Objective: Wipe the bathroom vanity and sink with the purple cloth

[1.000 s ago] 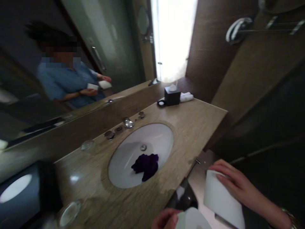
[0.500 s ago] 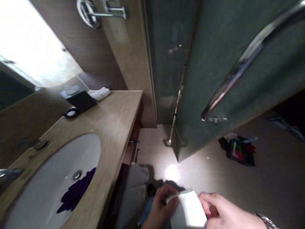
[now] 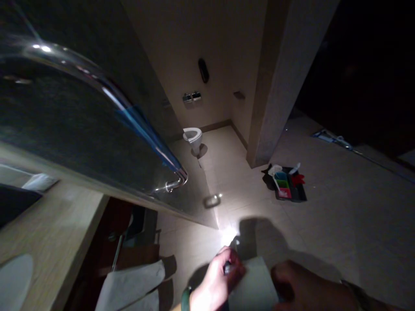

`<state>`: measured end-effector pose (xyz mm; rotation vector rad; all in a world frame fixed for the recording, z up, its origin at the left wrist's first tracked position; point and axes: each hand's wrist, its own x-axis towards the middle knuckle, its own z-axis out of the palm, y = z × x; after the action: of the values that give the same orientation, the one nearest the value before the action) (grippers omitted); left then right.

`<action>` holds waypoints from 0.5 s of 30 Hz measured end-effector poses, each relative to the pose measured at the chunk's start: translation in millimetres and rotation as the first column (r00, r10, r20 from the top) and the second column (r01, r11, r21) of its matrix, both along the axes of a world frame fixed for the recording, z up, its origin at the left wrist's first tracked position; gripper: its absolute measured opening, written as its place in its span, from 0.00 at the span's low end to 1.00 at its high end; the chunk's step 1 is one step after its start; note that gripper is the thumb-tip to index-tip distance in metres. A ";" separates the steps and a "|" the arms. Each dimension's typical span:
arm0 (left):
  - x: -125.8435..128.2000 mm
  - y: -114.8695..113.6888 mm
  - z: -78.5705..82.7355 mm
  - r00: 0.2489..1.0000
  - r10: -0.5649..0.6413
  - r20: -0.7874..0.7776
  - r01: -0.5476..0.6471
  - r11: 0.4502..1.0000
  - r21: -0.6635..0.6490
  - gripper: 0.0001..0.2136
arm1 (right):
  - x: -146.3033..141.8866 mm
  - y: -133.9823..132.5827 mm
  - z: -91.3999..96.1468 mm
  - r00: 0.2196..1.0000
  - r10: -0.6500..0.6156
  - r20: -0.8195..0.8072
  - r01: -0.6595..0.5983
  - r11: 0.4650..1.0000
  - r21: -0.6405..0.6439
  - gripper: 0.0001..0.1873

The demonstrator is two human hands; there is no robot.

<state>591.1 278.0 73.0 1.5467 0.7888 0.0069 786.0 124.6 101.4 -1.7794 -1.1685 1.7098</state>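
Swung away from the basin since the earlier frame, the head view is now being directed across a tiled floor, with both hands being kept low at the bottom edge. A white flat piece, paper or card by its look, is being held between the two hands, above the floor. The left hand is being clenched at the piece's near edge, its fingers curled round a small glinting bit too blurred to identify. The right hand is lying in shadow against the far side of the piece; whether its fingers are gripping or only resting cannot be told. The step in hand is judged to be two-handed working of this piece, and a steady hold is judged to be called for by any further handling. Beyond the hands, a tray of coloured compartments is sitting on the floor, well apart, while a glass door with a chrome handle is standing to the left.
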 end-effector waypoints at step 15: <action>226.4 135.2 2.7 0.994 -0.105 -0.039 0.112 0.916 0.384 0.05 | 220.6 160.0 -2.3 0.896 0.231 0.378 -0.323 0.925 0.199 0.13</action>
<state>817.5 413.1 75.6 1.9669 0.7431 0.0711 1006.6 284.7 99.1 -1.8656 -1.7886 1.3279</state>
